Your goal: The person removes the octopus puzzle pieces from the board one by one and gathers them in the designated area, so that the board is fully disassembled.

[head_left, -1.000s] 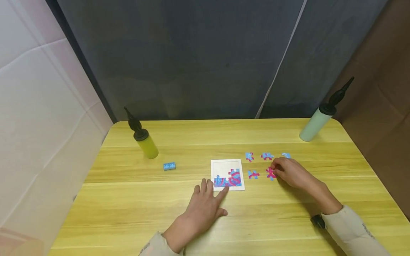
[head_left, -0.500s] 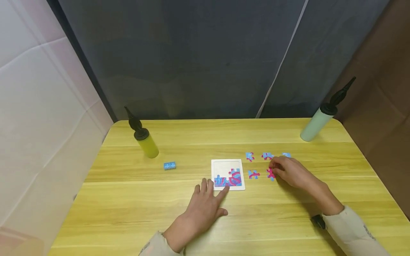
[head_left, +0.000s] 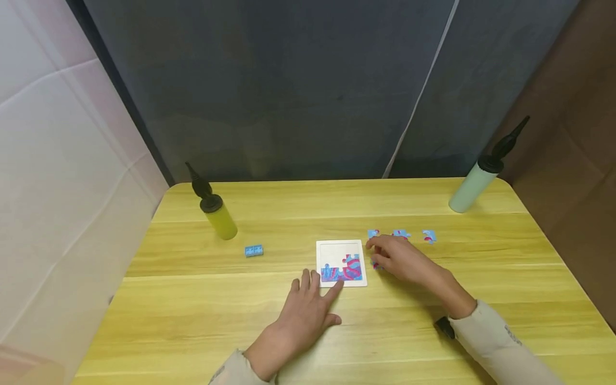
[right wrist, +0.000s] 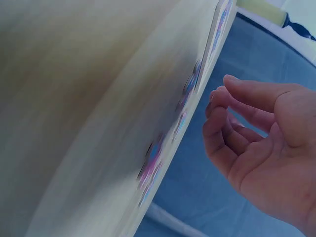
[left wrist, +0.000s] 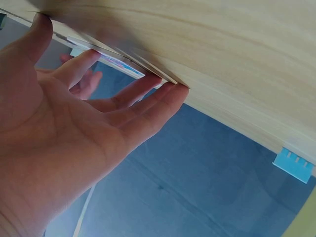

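My left hand lies spread on the table, its index fingertip at the lower edge of a white puzzle tray. Blue, pink and purple jigsaw pieces fill the tray's bottom row and part of its right side. In the left wrist view the fingers are nearly straight. My right hand hovers just right of the tray, fingers loosely curled, over a jigsaw piece that it mostly covers. In the right wrist view nothing shows between thumb and fingers, and a pink jigsaw piece lies on the table.
More loose jigsaw pieces lie behind the right hand, one piece farthest right. A blue toy brick is left of the tray. A yellow hand pump stands back left, a pale green pump back right. A dark curtain hangs behind.
My right hand has moved left from the pink jigsaw piece to beside the tray, uncovering the rightmost back piece. The left hand stays put.
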A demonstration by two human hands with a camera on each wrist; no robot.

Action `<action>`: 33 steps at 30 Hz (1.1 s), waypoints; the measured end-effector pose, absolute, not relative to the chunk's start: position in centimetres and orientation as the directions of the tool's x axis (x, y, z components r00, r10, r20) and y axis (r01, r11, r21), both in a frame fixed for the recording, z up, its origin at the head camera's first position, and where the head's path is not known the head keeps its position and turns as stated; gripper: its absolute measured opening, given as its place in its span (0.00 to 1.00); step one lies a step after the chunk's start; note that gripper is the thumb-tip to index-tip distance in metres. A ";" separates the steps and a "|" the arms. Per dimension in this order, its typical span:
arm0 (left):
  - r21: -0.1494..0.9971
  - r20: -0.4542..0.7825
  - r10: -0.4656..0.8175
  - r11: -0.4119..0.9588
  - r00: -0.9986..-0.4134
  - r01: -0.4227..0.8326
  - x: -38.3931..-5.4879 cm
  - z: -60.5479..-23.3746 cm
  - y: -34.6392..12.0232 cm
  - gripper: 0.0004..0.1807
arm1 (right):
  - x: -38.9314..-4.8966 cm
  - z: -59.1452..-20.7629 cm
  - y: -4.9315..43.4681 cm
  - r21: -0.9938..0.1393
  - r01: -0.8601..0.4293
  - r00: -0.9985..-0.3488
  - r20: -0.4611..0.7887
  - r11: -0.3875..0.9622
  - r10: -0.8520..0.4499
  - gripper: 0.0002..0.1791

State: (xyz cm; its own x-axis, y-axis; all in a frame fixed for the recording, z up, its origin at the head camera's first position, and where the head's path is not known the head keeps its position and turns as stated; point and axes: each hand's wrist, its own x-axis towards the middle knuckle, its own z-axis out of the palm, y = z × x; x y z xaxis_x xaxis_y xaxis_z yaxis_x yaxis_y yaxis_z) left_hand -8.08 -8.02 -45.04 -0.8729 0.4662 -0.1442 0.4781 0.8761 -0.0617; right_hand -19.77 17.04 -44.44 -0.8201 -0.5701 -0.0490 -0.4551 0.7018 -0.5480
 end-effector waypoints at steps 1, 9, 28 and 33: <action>-0.062 -0.142 0.466 0.876 -0.873 0.478 -8.1 -45.0 -8.0 0.38 | -19.8 -44.5 16.6 -0.545 -0.464 -0.815 -0.048 0.699 -0.578 0.13; -0.078 -0.139 0.471 0.872 -0.871 0.483 -8.1 -45.3 -8.0 0.39 | -19.7 -45.0 14.6 -0.486 -0.463 -0.813 -0.099 0.741 -0.573 0.14; -0.100 -0.124 0.469 0.871 -0.874 0.481 -8.1 -45.2 -8.0 0.39 | -19.7 -44.4 13.9 -0.511 -0.449 -0.828 -0.070 0.733 -0.556 0.03; -0.091 -0.125 0.467 0.873 -0.876 0.478 -8.1 -45.2 -8.0 0.39 | -19.9 -44.3 14.2 -0.557 -0.449 -0.824 -0.046 0.699 -0.565 0.05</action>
